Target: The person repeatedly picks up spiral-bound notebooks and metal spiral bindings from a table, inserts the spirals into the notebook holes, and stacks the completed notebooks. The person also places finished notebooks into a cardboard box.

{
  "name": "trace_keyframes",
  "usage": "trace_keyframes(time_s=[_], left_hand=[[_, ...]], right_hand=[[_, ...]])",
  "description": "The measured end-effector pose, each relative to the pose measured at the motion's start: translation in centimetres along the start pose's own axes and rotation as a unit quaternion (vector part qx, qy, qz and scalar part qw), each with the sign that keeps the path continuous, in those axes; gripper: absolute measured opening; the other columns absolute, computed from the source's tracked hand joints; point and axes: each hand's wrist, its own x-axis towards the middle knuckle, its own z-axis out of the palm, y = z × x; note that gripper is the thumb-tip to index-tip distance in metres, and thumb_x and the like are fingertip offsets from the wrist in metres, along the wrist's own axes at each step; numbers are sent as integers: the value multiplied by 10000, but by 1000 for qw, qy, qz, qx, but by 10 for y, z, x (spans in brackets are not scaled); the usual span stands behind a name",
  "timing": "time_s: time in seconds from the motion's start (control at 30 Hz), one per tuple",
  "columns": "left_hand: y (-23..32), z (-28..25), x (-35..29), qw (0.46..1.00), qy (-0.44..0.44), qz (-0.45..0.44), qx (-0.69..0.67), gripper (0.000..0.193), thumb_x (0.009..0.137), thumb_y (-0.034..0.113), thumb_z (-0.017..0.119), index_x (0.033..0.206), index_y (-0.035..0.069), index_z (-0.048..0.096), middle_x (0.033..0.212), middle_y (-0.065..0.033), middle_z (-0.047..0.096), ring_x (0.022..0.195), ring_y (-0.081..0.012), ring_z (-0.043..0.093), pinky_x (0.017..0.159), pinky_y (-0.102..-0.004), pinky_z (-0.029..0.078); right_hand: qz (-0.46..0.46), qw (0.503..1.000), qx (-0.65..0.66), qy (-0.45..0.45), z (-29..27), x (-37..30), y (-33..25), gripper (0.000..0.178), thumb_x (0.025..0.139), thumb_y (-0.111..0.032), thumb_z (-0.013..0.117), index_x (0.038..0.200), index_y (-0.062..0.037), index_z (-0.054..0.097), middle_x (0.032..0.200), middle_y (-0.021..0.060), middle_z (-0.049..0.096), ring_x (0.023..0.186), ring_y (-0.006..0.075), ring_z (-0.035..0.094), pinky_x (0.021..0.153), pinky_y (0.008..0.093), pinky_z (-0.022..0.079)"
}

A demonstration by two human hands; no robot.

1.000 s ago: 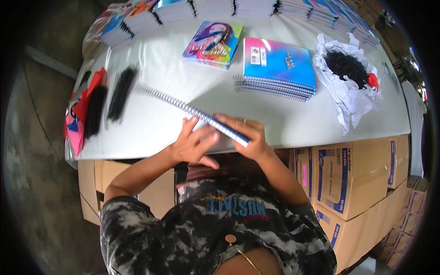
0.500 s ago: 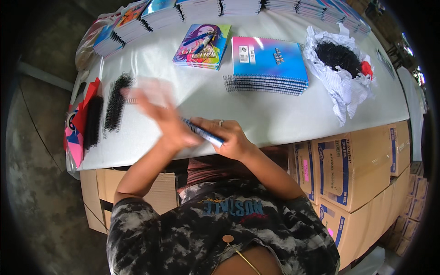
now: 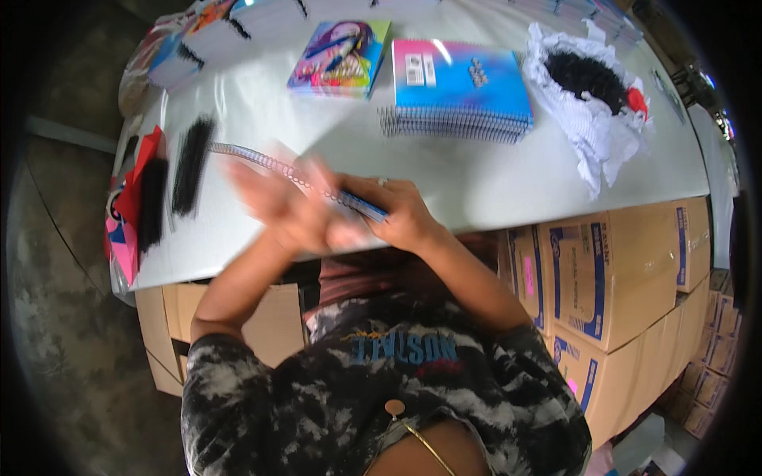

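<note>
My right hand (image 3: 406, 213) is closed around a thin blue notebook (image 3: 363, 206), held edge-on above the table's near edge. From the notebook's far end a wire-like spiral coil (image 3: 252, 155) sticks out to the left, reaching toward a bundle of black coils (image 3: 193, 163). My left hand (image 3: 286, 208) is beside the notebook and the coil, its fingers stretched out and smeared by motion. Its palm appears to lie against the coil, though the blur hides the exact contact.
A stack of blue-pink spiral notebooks (image 3: 460, 79) and colourful notebooks with pens on top (image 3: 341, 59) lie beyond my hands. Crumpled white paper (image 3: 591, 147) holds a heap of black coils (image 3: 586, 83). Red and pink wrapping (image 3: 131, 230) lies left. Cardboard boxes (image 3: 619, 278) stand right.
The coil now shows stretched out to the left of the notebook. My left hand has swept across it, still blurred. The whole view has shifted slightly, with the table's things higher.
</note>
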Motion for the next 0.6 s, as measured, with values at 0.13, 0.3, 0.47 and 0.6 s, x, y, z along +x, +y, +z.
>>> trace_keyframes(time_s=[0.13,0.3,0.47,0.6], left_hand=[[8,27,-32,983,-20,-156,-95,908,799,654,413,1317,-72,242,1397,-280,131,1286,-466,138,1021,-590,91],[43,-15,29,966,-50,-205,-151,912,848,524,469,1363,-96,43,1396,-351,6,1307,-498,-27,1023,-592,48],[35,-85,72,918,-54,-249,-305,437,923,133,392,1255,-144,329,1218,-326,424,1132,-388,462,910,-363,405],[22,-79,93,856,28,-457,-240,245,898,42,482,1116,-51,542,897,-118,646,784,-113,602,713,-216,463]], right_hand=[[15,1000,25,-5,3,4,-4,472,704,-52,626,1169,-80,553,949,137,645,756,271,647,657,348,522],[-54,989,138,-23,-1,15,-7,606,764,-210,637,1294,-21,412,1315,218,415,1183,340,453,957,399,386],[-120,989,4,-88,-26,46,-67,930,713,-413,633,1386,3,145,1431,198,155,1339,397,111,1008,637,81],[-82,990,-117,-13,-32,64,-62,435,818,-279,601,1142,3,534,977,101,601,816,244,573,752,363,420]])
